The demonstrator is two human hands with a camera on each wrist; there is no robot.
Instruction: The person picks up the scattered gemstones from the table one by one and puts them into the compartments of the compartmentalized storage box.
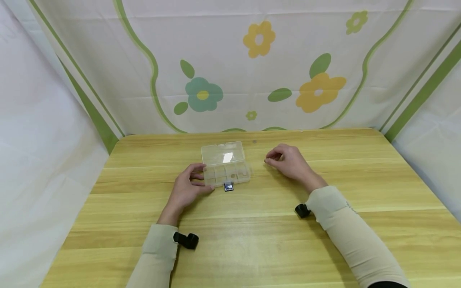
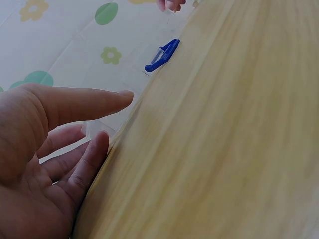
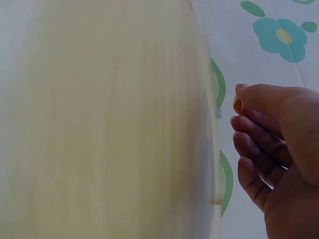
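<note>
A clear plastic compartment box (image 1: 220, 175) lies on the table with its lid (image 1: 217, 155) raised toward the back. Its blue latch (image 1: 228, 186) faces the front, and a few small brownish pieces (image 1: 234, 176) sit in the right-hand compartments. My left hand (image 1: 187, 186) holds the box's left end, thumb at the front corner and fingers along the side. To the right of the box, my right hand (image 1: 289, 162) is raised over the table. Between its thumb and forefinger it pinches a tiny orange-brown bead-like piece (image 3: 238, 104); its exact kind is unclear.
A small grey piece (image 1: 254, 141) lies behind the box's right side, and a tiny pale one (image 1: 301, 131) at the table's back edge. A wooden-patterned table (image 1: 252, 240) spreads around, with a flowered cloth (image 1: 230, 52) hanging behind it.
</note>
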